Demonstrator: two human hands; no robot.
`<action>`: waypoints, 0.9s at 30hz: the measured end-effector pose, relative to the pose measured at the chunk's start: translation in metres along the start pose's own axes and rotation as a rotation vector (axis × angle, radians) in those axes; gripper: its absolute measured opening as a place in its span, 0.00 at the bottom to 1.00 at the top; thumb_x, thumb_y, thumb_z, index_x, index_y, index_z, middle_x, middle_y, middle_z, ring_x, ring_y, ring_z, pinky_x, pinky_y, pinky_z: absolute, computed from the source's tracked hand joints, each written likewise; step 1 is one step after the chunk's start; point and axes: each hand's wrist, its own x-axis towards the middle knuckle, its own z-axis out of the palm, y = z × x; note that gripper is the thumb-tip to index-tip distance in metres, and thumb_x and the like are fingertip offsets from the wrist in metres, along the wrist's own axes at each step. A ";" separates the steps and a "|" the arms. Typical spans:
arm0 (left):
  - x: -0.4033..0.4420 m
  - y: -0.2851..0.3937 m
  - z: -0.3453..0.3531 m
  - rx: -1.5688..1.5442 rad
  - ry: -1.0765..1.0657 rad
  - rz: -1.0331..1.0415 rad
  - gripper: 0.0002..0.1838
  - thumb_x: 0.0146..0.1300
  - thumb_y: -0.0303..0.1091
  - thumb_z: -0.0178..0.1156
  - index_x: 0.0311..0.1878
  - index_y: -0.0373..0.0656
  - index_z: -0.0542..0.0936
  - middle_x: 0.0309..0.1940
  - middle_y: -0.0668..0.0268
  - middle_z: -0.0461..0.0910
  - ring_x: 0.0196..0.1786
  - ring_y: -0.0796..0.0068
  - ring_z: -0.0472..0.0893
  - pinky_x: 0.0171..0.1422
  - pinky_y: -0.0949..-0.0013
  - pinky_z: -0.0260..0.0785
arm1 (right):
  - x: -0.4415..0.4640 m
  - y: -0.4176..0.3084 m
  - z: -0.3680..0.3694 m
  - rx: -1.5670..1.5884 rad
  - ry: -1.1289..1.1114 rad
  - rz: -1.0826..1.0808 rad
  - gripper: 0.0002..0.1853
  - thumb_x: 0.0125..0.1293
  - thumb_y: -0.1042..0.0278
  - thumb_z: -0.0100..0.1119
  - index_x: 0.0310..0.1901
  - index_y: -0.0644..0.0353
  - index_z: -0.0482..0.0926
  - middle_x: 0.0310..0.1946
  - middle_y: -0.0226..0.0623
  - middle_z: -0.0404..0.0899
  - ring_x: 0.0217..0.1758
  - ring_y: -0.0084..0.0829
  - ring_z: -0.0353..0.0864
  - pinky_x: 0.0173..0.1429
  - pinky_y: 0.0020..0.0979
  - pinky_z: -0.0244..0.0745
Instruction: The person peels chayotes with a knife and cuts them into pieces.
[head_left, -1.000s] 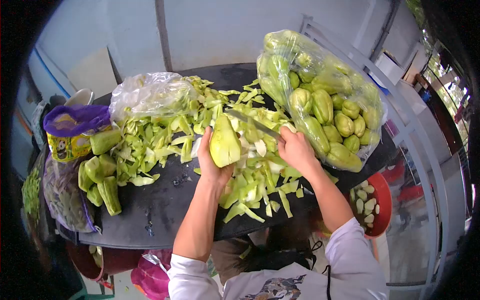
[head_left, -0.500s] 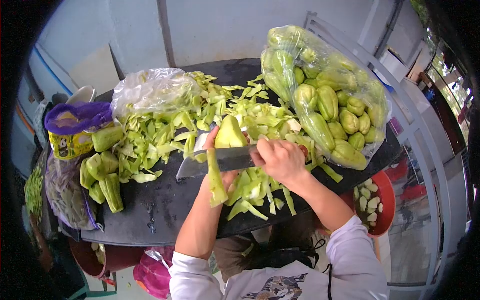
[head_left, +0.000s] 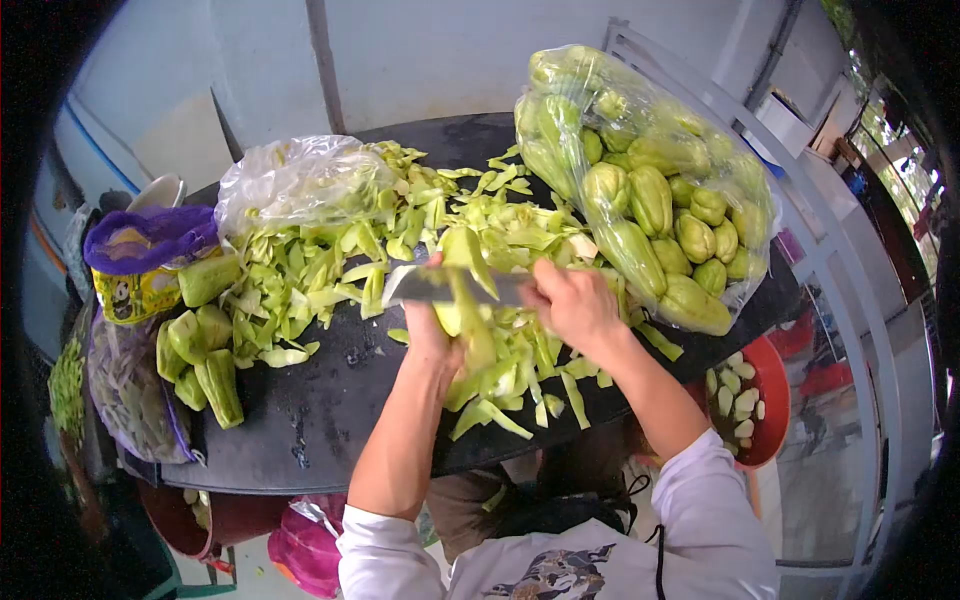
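My left hand (head_left: 432, 325) is closed around a pale green chayote (head_left: 463, 250), its upper end pointing away from me. In my right hand (head_left: 575, 305) is the handle of a wide knife (head_left: 425, 285), whose blade lies across the chayote and points left. A strip of green peel, blurred by motion, hangs at the blade. Beneath and behind my hands, a heap of peelings (head_left: 510, 235) spreads over the dark table (head_left: 335, 400).
A clear bag of whole chayotes (head_left: 650, 195) stands at the right. Several green chayotes (head_left: 218, 385) sit at the left beside a purple net bag (head_left: 135, 385). Below the table's right edge is a red basin (head_left: 772, 400) with peeled pieces.
The knife has swung from beyond the chayote to across it. Since half a second ago, the peel strip that hung on the blade's left part is gone from there, and another strip hangs nearer the middle.
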 end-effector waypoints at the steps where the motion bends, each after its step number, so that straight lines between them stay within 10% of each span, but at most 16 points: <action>1: -0.002 0.000 0.001 0.013 0.046 0.032 0.23 0.68 0.49 0.47 0.54 0.42 0.76 0.42 0.57 0.83 0.41 0.59 0.84 0.49 0.59 0.79 | -0.005 0.015 0.007 -0.001 -0.041 0.074 0.07 0.59 0.69 0.63 0.33 0.56 0.73 0.19 0.42 0.80 0.22 0.47 0.82 0.27 0.46 0.76; 27: 0.007 -0.005 -0.007 0.014 -0.012 0.012 0.24 0.64 0.52 0.49 0.49 0.41 0.77 0.39 0.59 0.83 0.40 0.63 0.83 0.44 0.59 0.79 | -0.006 0.017 0.008 -0.061 -0.094 0.227 0.12 0.58 0.69 0.67 0.30 0.60 0.70 0.18 0.43 0.78 0.23 0.49 0.81 0.26 0.44 0.74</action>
